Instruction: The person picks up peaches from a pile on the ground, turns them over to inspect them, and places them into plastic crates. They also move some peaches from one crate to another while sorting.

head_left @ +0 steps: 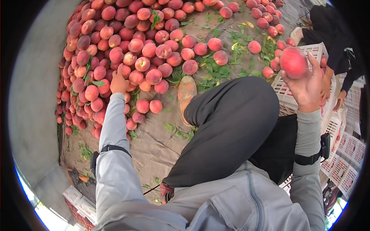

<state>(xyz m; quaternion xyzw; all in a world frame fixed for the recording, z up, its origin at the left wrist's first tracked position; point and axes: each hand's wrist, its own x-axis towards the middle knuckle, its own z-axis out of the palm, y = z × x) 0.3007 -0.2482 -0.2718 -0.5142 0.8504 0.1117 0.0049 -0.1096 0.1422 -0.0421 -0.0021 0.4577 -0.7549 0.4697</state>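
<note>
A red peach [294,62], slightly blurred, rests in my right hand [308,86], which is raised at the right with fingers curled round the fruit. Below that hand is a white slatted plastic crate [285,90]. My left hand [119,81] reaches down onto the front of a large heap of peaches [135,45]. Its index finger is stretched out among the fruit and the hand looks open; part of its fingers is hidden. Close to it on the right lies another peach [136,77].
Loose peaches and green leaves [217,69] lie on a brown ground sheet [154,133]. My bent knee [246,100] is between my arms. At the right, another person's hands [327,82] are by the crates. Printed cartons [345,161] stand lower right; a grey wall [34,96] borders the left.
</note>
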